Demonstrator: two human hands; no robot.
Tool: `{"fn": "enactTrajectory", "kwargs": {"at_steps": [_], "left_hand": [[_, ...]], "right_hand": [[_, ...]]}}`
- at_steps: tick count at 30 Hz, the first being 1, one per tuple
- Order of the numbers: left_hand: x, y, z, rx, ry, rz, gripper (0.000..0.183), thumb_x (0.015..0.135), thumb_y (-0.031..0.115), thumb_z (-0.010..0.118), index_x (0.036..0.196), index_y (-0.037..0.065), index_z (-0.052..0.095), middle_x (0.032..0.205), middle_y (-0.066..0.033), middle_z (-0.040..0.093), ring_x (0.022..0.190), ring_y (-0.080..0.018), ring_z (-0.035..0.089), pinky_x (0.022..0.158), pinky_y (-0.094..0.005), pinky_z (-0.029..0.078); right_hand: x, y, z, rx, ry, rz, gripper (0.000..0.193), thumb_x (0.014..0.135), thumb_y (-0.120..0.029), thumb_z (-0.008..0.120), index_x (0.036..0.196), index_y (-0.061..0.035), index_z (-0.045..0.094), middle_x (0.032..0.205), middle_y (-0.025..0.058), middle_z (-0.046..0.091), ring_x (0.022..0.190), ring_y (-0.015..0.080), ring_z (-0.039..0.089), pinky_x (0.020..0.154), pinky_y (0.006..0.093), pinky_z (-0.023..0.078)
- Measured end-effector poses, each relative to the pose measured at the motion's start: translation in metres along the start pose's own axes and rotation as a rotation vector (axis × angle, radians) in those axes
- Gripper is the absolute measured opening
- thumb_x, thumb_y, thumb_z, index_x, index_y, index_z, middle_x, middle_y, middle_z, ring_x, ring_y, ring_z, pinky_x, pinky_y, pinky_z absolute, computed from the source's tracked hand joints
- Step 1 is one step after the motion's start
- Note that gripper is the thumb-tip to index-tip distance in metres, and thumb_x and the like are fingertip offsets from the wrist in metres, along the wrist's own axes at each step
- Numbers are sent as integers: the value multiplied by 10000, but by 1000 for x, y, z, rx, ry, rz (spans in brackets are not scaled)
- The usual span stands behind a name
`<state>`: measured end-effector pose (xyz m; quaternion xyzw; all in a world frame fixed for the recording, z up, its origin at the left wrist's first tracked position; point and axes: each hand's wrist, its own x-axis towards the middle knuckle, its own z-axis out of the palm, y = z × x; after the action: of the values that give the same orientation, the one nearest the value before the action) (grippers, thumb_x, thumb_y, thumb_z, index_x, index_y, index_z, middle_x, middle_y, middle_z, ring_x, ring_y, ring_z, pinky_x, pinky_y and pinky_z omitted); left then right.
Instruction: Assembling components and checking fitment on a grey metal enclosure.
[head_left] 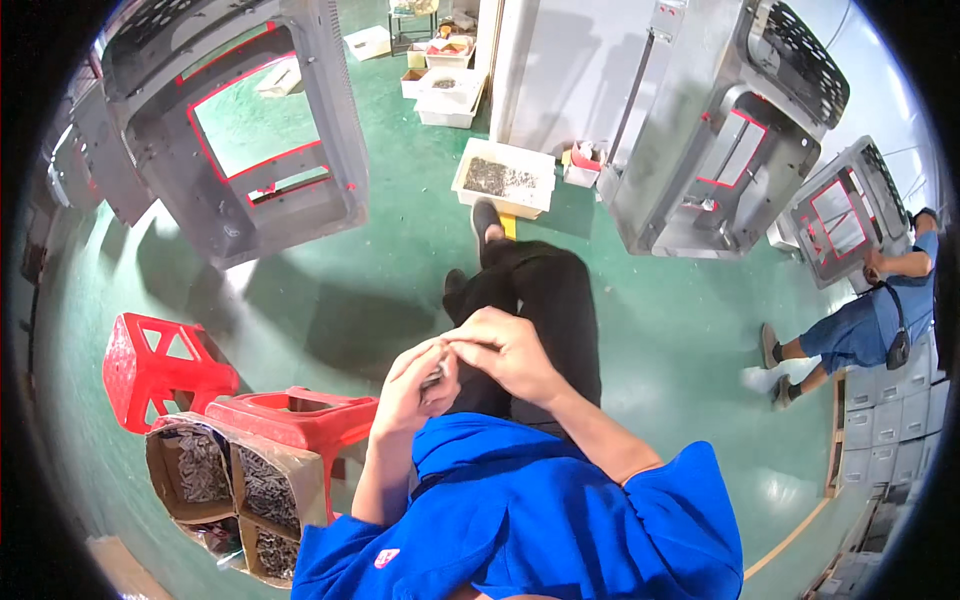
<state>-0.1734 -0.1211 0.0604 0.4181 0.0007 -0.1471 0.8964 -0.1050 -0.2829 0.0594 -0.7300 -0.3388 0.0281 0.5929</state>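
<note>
My left hand (408, 388) is closed in front of my lap, curled round something small and metallic (434, 377) whose kind I cannot make out. My right hand (508, 355) meets it at the fingertips, thumb and fingers pressed together. Whatever lies between the right fingertips is hidden or too small to name. To the left of my left forearm, a divided cardboard box (236, 478) holds many small metal parts in its compartments. It stands against a red plastic stool (300, 425).
Large grey moulded panels with red-edged openings hang at left (345, 190) and right (650, 190). A white tub (500, 204) of small dark parts sits by my foot. Another red stool (125, 375) lies tipped at left. A person (872, 310) works at far right near stacked grey boxes (885, 412).
</note>
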Motion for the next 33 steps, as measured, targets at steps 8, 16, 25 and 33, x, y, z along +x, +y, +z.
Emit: {"fn": "enactTrajectory", "kwargs": {"at_steps": [8,16,25,33], "left_hand": [[23,-12,22,86,-69,-48,289,1006,253,374,841,45,488,513,35,317,389,-41,246,347,-207,182],[54,-32,26,149,21,-129,286,1011,269,371,868,56,498,541,17,366,398,-41,272,355,-207,194],[117,-57,50,11,121,-312,296,1002,278,369,845,71,511,587,15,424,399,-48,295,357,-190,197],[187,-93,94,125,28,-358,309,994,292,376,835,73,525,600,12,469,388,-64,328,349,-207,208]], "right_hand": [[-19,-8,-29,217,102,146,163,778,-48,700,939,-24,709,827,39,618,748,101,578,673,230,456],[-25,15,-43,162,237,195,96,747,-75,730,821,-31,687,717,23,570,636,105,541,564,265,426],[-33,29,-86,-414,430,44,151,691,-166,707,785,-71,638,796,54,559,733,238,591,633,364,481],[-41,35,-149,-787,526,94,117,614,-92,672,692,-36,605,775,73,538,791,265,576,654,374,478]]}}
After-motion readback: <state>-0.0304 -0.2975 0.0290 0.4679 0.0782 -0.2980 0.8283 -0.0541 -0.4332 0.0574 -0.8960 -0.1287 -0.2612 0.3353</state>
